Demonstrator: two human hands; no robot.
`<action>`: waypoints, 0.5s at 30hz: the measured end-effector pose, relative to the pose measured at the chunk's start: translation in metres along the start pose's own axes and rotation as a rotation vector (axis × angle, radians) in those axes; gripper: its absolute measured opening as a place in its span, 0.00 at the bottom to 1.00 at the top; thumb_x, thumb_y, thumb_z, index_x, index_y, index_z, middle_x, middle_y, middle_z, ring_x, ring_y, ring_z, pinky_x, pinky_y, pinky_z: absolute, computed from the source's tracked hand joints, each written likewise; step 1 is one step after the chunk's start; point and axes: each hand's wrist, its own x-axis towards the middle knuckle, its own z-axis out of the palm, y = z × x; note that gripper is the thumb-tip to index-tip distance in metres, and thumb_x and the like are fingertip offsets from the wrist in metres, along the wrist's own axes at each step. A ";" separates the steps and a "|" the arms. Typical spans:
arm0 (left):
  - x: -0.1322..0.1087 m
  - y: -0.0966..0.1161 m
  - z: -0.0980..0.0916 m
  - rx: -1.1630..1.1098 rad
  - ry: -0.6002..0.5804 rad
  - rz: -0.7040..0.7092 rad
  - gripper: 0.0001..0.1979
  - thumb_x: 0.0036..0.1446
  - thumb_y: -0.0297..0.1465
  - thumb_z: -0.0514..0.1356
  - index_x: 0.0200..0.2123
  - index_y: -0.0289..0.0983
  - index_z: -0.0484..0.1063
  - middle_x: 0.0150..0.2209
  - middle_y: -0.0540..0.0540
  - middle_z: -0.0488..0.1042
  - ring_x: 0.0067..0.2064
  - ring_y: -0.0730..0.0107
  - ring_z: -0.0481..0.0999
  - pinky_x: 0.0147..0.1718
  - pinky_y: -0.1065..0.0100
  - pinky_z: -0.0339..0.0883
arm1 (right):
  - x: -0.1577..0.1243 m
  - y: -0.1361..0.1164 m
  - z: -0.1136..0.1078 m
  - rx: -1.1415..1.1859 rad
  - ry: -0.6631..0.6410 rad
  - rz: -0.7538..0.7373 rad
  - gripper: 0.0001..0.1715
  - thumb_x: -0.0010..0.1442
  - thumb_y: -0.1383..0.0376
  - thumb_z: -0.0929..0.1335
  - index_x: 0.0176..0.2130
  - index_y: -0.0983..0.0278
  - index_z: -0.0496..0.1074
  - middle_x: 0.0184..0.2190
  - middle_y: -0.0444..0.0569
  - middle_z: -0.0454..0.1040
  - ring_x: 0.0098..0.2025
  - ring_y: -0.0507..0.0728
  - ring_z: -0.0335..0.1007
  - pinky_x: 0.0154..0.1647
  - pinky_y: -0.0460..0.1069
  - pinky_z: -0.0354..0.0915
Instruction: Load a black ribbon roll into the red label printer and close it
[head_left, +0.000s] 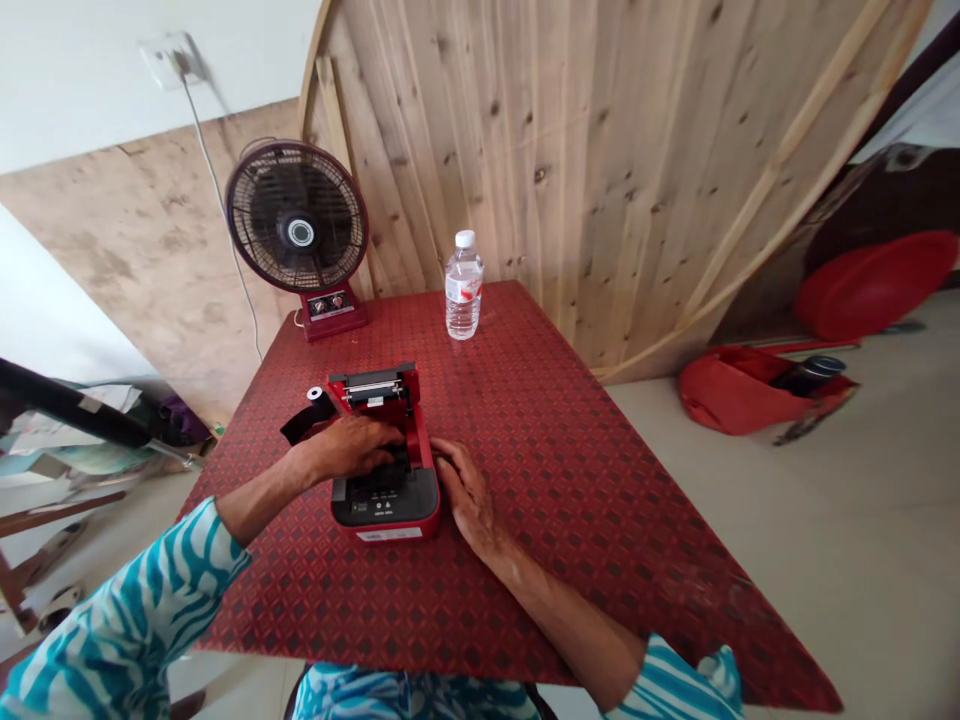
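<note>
A small red and black label printer (390, 500) stands on the red patterned table (570, 470) with its lid raised. My left hand (352, 447) lies over the open paper bay, fingers curled down into it; what they touch is hidden. My right hand (465, 492) rests flat on the table against the printer's right side, fingers stretched toward its body. A paper roll with a black strip (309, 412) lies just left of the raised lid, beyond my left hand.
A red table fan (300, 232) stands at the table's far left corner, its cord running up the wall. A clear water bottle (463, 286) stands at the far edge. A red bag (750, 392) and red basin (874, 283) lie on the floor right.
</note>
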 end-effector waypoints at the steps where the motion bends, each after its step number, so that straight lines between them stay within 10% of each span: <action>1: -0.003 0.001 -0.003 -0.030 0.010 -0.003 0.13 0.56 0.26 0.58 0.46 0.39 0.74 0.43 0.44 0.80 0.45 0.60 0.78 0.44 0.64 0.69 | 0.000 0.001 0.000 0.000 -0.001 0.001 0.19 0.66 0.58 0.59 0.52 0.59 0.69 0.50 0.51 0.71 0.54 0.58 0.67 0.58 0.56 0.62; 8: -0.072 -0.016 -0.029 -0.628 0.354 -0.124 0.23 0.58 0.36 0.61 0.56 0.41 0.68 0.43 0.43 0.79 0.42 0.62 0.78 0.41 0.65 0.72 | 0.000 -0.003 -0.001 -0.019 -0.014 0.006 0.17 0.66 0.60 0.59 0.51 0.58 0.69 0.50 0.51 0.72 0.54 0.58 0.68 0.58 0.56 0.63; 15: -0.147 -0.076 -0.027 -0.889 0.817 -0.457 0.20 0.48 0.41 0.69 0.45 0.43 0.76 0.38 0.49 0.81 0.37 0.65 0.78 0.36 0.68 0.74 | -0.001 -0.008 -0.002 -0.016 -0.004 0.023 0.17 0.66 0.60 0.60 0.51 0.58 0.69 0.50 0.50 0.72 0.53 0.58 0.68 0.57 0.56 0.64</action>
